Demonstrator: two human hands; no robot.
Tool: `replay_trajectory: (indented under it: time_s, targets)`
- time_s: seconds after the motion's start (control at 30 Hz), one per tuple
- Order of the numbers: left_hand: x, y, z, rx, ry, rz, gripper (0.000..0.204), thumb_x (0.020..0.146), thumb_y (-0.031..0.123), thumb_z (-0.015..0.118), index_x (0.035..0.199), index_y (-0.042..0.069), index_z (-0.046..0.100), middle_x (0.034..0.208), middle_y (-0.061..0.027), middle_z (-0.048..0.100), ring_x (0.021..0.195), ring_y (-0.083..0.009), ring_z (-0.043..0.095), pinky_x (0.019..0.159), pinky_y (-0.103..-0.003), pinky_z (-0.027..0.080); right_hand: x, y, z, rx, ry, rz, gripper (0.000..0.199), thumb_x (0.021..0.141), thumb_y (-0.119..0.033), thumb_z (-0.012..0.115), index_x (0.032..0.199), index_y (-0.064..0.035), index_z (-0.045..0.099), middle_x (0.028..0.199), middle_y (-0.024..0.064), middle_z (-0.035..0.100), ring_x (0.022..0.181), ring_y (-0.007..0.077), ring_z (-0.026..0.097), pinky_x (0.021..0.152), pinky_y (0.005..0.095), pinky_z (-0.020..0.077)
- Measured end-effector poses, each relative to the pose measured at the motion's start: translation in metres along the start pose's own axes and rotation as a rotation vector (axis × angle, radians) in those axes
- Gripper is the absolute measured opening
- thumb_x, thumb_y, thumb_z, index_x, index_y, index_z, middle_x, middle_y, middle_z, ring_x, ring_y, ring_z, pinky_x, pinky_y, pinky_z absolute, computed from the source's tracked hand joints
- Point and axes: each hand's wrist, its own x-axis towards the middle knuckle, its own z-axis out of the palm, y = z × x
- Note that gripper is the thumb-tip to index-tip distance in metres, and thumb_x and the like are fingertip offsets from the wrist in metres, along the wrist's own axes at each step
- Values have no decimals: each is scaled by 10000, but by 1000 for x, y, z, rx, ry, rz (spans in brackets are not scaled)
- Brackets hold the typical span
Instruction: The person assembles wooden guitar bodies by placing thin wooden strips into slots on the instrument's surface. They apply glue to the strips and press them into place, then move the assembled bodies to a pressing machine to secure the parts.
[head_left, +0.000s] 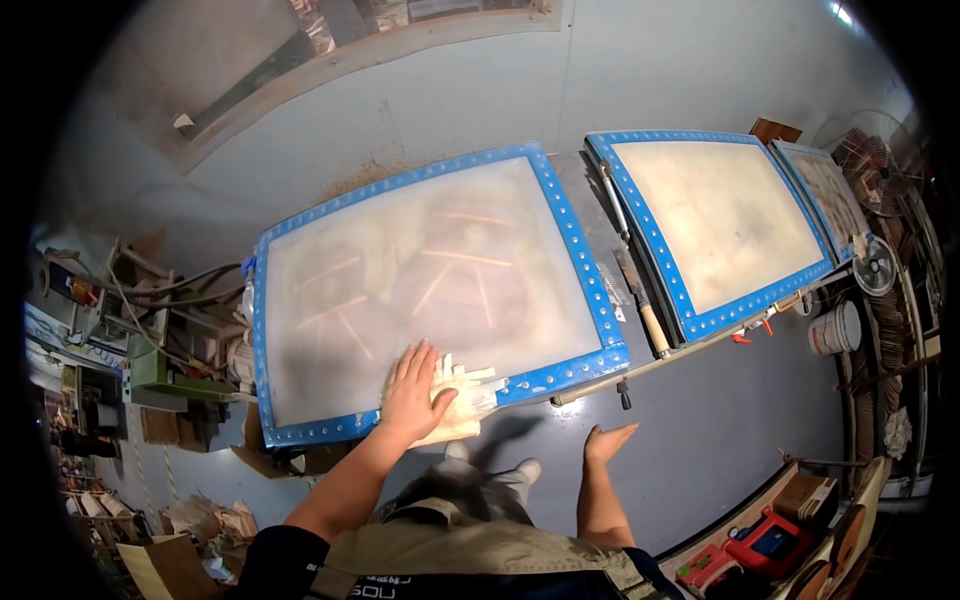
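Wall (480, 90): greyish, with brown stains behind the near frame (579, 250); below, a grey floor (700, 410) is seen.
Sheet (380, 215): cloudy, spread across the near frame, inside its blue studded border.
Strips (465, 258): several, thin and pale; they are seen through the sheet, together with darker shapes (457, 285).
Work so far: the strips are already placed and covered, and the frame is judged to be closed; nothing is seen taken out. How much is left cannot be told.
Second frame (760, 299): also covered; no strips are made out in it.
Tool (655, 330): wooden-handled, left between the two frames, not held.
Left hand (408, 392): laid flat at the lower edge of the sheet, fingers extended and almost together; nothing is seen clasped.
Bundle (462, 402): pale, with finger-like ends, perhaps a glove; it is touched by the left thumb, but whether it is pinched beneath cannot be told.
Right hand (607, 440): held unclosed, apart from the frames; no object is seen in it.
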Motion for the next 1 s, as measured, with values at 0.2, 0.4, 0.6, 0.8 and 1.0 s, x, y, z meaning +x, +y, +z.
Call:
replay_trajectory:
  time_s: [0.2,0.4,0.6,0.8,1.0]
  targets:
    - [-1,0,-1,-30,26,20,687,849,317,642,1405,13,374,1461,-198,369,1339,-390,349,1098,-460,291,-38,48,21,29,-237,356,906,749,-127,741,1433,75,182,1486,287,221,1366,404,274,1140,435,257]
    - [-2,0,-1,-34,20,30,678,855,313,637,1410,25,374,1461,-186,375,1338,-390,350,1095,-458,300,-29,107,46,132,-379,462,689,748,-152,751,1318,73,437,1311,292,481,1233,413,469,1054,430,382]
    - [1,-5,6,-15,41,71,644,868,315,621,1395,20,397,1435,-193,410,1321,-398,374,1091,-455,310,0,167,72,222,-226,337,616,834,-80,663,1384,0,397,855,109,617,596,184,542,512,339,492]
    - [-2,-5,5,-30,37,54,640,886,389,590,1376,13,418,1422,-192,422,1334,-375,358,1099,-452,298,-23,101,13,458,-346,516,589,861,-75,635,1388,-2,381,925,99,600,701,190,549,599,369,527]
    - [-5,-9,12,-44,32,17,646,885,395,593,1383,25,414,1435,-180,413,1344,-364,352,1105,-436,298,-45,85,-17,511,-449,529,578,877,-79,620,1392,-2,368,1142,168,583,901,266,611,663,392,554]
